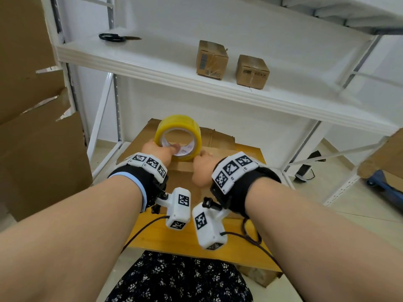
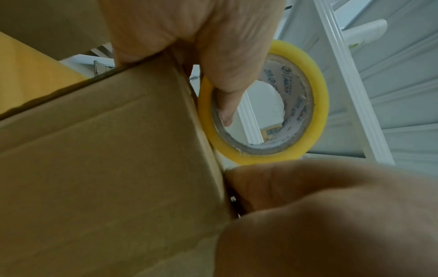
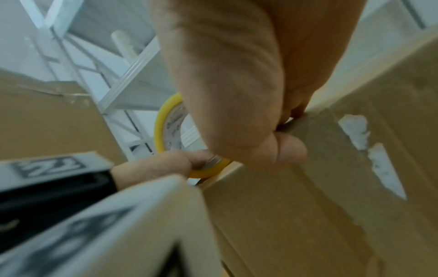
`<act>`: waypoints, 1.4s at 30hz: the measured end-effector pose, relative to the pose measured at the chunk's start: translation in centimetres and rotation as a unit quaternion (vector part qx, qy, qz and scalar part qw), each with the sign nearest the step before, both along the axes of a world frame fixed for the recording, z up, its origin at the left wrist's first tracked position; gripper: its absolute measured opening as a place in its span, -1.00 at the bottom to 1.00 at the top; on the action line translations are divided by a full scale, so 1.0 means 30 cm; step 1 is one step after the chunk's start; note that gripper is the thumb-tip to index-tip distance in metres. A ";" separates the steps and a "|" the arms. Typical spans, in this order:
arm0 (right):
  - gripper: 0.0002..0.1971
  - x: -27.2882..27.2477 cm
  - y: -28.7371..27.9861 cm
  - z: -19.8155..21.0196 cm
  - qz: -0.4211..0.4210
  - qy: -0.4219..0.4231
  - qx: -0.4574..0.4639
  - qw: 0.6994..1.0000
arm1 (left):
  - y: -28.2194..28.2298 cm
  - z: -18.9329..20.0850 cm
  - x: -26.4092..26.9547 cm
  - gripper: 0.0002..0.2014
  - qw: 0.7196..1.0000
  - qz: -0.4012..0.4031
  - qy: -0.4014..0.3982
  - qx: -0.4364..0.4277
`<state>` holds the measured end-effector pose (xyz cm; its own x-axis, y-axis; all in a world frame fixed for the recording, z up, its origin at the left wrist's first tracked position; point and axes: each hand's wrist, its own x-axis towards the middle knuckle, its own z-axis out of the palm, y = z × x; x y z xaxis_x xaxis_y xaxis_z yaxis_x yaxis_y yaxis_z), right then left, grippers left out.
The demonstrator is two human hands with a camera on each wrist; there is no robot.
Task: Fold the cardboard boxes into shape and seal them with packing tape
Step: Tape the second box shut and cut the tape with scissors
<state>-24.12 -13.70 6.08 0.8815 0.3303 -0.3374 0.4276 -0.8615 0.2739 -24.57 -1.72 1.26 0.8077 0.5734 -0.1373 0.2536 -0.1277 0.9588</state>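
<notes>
Stool (image 1: 239, 234) fronts white shelving (image 1: 152, 68); tiled floor (image 1: 349, 205).

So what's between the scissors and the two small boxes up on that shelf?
Nothing: in the head view the shelf runs bare from the scissors to the boxes.

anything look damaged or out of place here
The cardboard box under the right hand has white torn patches where its surface is peeled off. The big cardboard sheet at left has ragged torn edges.
</notes>
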 end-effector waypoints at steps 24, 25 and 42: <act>-0.60 0.204 -0.073 -0.095 -0.078 0.068 -0.040 0.994 | 0.042 0.012 -0.029 -0.58 0.996 0.013 0.074 0.043; -0.61 0.191 -0.069 -0.084 -0.070 0.063 -0.047 0.994 | 0.043 0.010 -0.025 -0.57 0.996 0.012 0.076 0.043; -0.31 0.013 0.013 -0.075 -0.036 0.010 0.074 0.997 | 0.084 0.014 -0.010 -0.65 0.998 0.031 0.043 -0.019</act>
